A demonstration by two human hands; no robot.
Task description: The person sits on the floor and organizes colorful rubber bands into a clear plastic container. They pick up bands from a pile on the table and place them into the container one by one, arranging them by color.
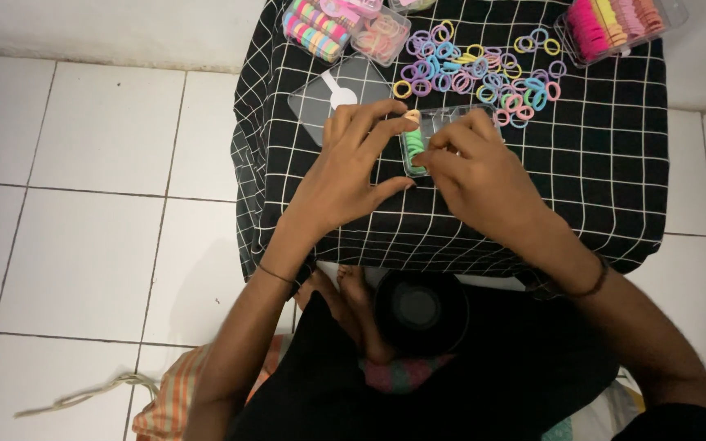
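Small clear box (443, 135) is gripped by the right hand (475, 171), green bands (414, 149) stacked inside.
A pale band (412, 117) is pinched by the left hand (345, 175); box interior largely hidden by fingers, loose bands (475, 73) scattered beyond on checked cloth (598, 163).

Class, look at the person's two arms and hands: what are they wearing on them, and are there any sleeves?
Both forearms are bare, with no sleeves showing. The left hand has a thin dark band around its wrist. The right hand has a dark, slightly thicker bracelet at its wrist. No gloves or rings can be made out on the fingers.
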